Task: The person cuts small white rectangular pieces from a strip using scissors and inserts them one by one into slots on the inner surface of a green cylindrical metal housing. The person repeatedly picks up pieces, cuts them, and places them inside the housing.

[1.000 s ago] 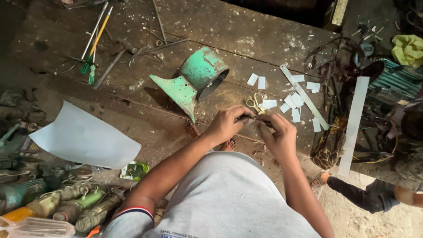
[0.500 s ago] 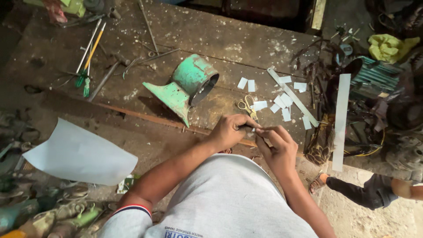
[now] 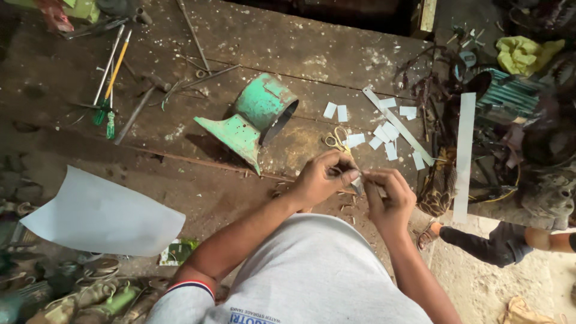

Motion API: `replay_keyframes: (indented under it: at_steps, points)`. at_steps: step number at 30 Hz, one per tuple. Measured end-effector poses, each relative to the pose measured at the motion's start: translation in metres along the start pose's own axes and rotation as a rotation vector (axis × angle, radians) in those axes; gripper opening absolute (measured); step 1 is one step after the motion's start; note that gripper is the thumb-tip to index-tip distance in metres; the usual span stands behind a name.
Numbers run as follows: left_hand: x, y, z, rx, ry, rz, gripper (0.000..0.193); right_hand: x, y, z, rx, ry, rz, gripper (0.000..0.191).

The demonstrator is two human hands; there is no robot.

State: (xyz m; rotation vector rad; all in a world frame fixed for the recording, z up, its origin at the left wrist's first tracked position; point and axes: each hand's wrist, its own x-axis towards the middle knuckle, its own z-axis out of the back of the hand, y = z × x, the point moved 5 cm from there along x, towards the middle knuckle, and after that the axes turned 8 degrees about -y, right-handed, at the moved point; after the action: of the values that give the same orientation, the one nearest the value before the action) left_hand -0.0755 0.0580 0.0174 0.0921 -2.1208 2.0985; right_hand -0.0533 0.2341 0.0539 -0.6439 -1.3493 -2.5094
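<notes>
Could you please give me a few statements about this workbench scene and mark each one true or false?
1. Both hands pinch one small white piece between them. True: left hand, right hand.
2. The scissors are in the right hand. False: they lie on the bench.
3. The green metal housing lies on the bench beyond the hands. True.
4. The large white sheet covers the green-handled screwdrivers. False: they lie apart.

— What carries it all?
— A worn wooden workbench [image 3: 336, 42], with a green metal housing [image 3: 255, 120] lying on its side.
— And around the housing?
— Screwdrivers [image 3: 108, 78] well to its left, scissors [image 3: 337, 140] and small white paper pieces [image 3: 384, 132] to its right, a large white sheet [image 3: 102, 216] below-left.
</notes>
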Motion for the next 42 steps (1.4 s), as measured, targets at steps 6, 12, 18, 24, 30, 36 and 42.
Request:
replay_keyframes:
  at_steps: [6,12,18,24,30,36,42]
  points:
    - [-0.004,-0.009,0.020,0.265,-0.062,-0.122,0.018,-0.005,0.010,-0.023,0.069,0.056,-0.207,0.010]
    - [-0.012,-0.033,0.028,0.281,-0.001,-0.293,0.019,-0.009,0.010,-0.039,0.444,0.101,-0.376,0.008]
    - [-0.009,-0.038,0.039,0.252,0.121,-0.303,0.034,0.000,0.021,-0.043,0.077,0.083,-0.109,0.010]
    - [-0.011,-0.034,0.062,0.231,-0.070,-0.319,0.024,-0.004,0.011,-0.062,0.350,0.139,-0.505,0.015]
    - [-0.002,-0.018,0.072,0.199,0.019,0.086,0.022,0.009,0.038,-0.057,-0.138,0.143,-0.240,0.014]
    - [0.009,-0.028,0.077,0.203,-0.087,-0.155,0.021,0.023,0.058,-0.059,-0.096,0.185,-0.192,0.015]
    - [0.005,-0.019,0.074,0.268,-0.139,-0.265,0.018,0.023,0.062,-0.063,0.034,0.093,-0.141,0.014]
